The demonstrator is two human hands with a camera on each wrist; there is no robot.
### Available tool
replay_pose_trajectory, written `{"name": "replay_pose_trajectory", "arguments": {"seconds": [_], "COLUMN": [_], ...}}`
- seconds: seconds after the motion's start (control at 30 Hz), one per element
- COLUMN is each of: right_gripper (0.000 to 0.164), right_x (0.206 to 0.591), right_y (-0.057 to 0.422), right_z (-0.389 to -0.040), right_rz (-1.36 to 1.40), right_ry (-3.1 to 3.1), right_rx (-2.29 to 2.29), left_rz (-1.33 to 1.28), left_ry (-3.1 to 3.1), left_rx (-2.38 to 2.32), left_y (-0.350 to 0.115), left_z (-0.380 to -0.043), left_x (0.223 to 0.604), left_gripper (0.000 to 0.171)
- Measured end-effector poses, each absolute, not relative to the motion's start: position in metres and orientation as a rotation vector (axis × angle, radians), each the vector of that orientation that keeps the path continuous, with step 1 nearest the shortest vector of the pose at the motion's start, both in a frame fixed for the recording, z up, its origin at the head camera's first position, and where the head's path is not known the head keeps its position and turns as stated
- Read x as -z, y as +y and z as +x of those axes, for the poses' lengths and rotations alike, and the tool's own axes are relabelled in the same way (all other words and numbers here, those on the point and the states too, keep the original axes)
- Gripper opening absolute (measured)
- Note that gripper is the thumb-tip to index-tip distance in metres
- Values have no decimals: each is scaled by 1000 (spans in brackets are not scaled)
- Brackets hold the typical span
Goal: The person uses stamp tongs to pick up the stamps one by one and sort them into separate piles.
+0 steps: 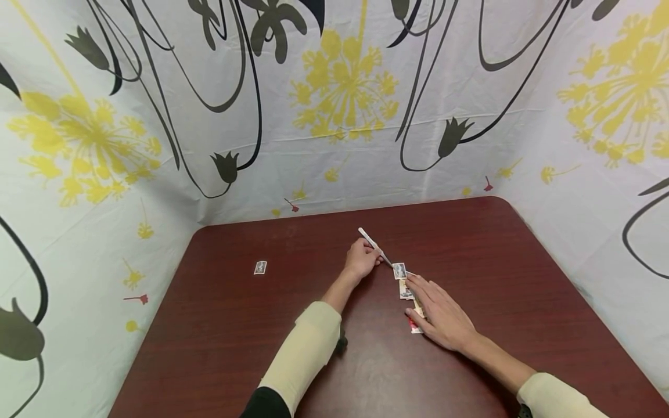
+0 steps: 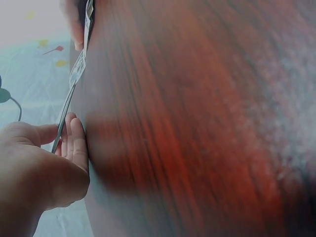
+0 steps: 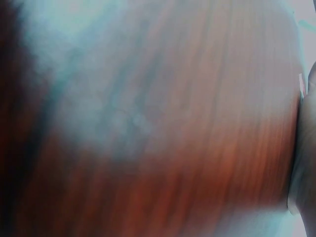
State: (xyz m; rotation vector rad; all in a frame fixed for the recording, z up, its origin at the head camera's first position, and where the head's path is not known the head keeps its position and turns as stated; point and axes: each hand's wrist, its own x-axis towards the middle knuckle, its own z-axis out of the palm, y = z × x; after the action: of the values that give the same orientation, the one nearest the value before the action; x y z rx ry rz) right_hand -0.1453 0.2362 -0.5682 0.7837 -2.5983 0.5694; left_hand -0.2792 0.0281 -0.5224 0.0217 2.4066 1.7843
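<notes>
My left hand [image 1: 362, 259] pinches slim metal tweezers [image 1: 385, 259] between thumb and fingers. Their tips meet a small stamp [image 1: 399, 270] with a white border, at the far end of a row. Also in the left wrist view, the tweezers [image 2: 64, 116] reach from the left hand [image 2: 47, 163] to a stamp [image 2: 78, 70]. My right hand [image 1: 441, 310] lies palm down with fingers extended, partly over the row. Beside its fingers show a second stamp [image 1: 405, 291] and a reddish one [image 1: 414, 326]; the rest is covered. The right wrist view catches only the edge of the right hand [image 3: 306, 153].
A separate stamp [image 1: 260, 267] lies on the left part of the dark red-brown table [image 1: 219, 342]. White cloth [image 1: 334, 168] with yellow and grey plant prints hangs behind the table and along its sides.
</notes>
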Motion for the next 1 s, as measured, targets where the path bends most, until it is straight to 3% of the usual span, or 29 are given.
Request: {"name": "replay_pose_trajectory", "arguments": {"seconds": [0.5, 1.0], "right_gripper": [69, 70], "right_x": [566, 567], "right_y": [237, 237], "right_z": [-144, -142], "right_rz": [758, 759], "right_ry": [-2623, -2628], "right_rx": [-595, -607], "left_rz": [-56, -170], "left_ry": [2335, 2384], "left_rx": [-1957, -2017], "left_y": [4, -75], "left_z": [-285, -299], "left_x": [514, 506], "left_gripper": [13, 16]}}
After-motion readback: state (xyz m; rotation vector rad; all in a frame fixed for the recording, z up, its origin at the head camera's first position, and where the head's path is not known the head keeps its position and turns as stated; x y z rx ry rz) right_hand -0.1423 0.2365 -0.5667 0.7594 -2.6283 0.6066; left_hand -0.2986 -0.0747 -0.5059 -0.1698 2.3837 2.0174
